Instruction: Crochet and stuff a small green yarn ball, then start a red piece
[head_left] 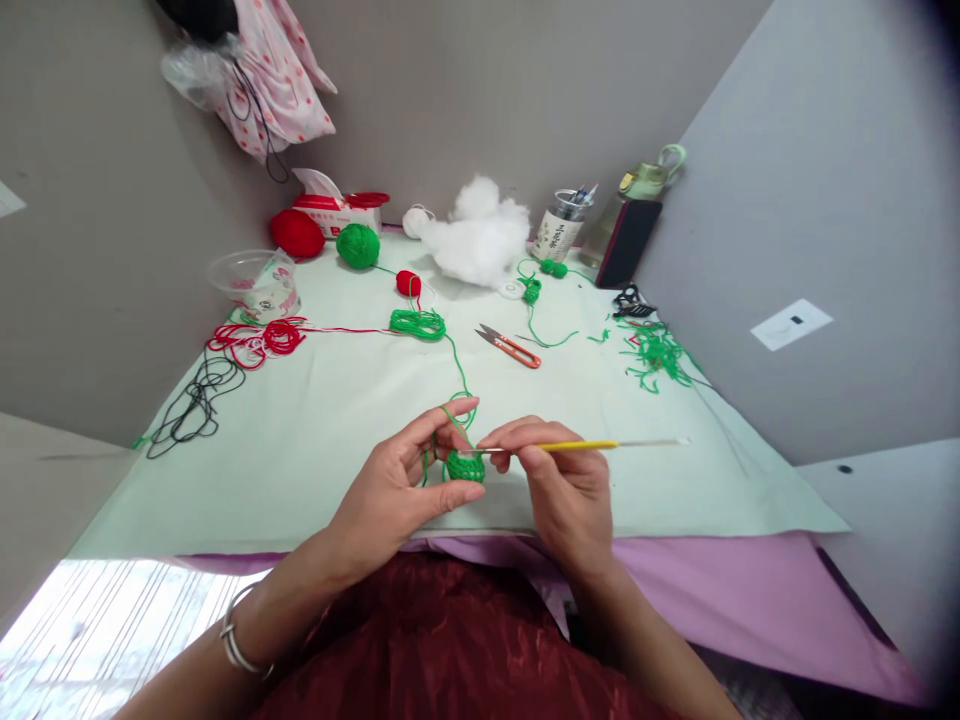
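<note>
On the desk, snips lie between a yarn coil at left and yarn scraps at right. Behind them, stuffing sits near the back edge, tissue box to its left, pen cup to its right. Right of the cup, the phone stands before the bottle. At the left edge, cord lies before the tub. In front, the crochet piece is in the left hand, the hook in the right hand.

Table, covered in pale green. Along back: red yarn ball, tissue box, green yarn ball, white stuffing, pen cup, bottle, phone. Mid-table: green yarn hank, orange snips. Left: plastic tub, red-and-white yarn, black cord. Right: green yarn scraps.
</note>
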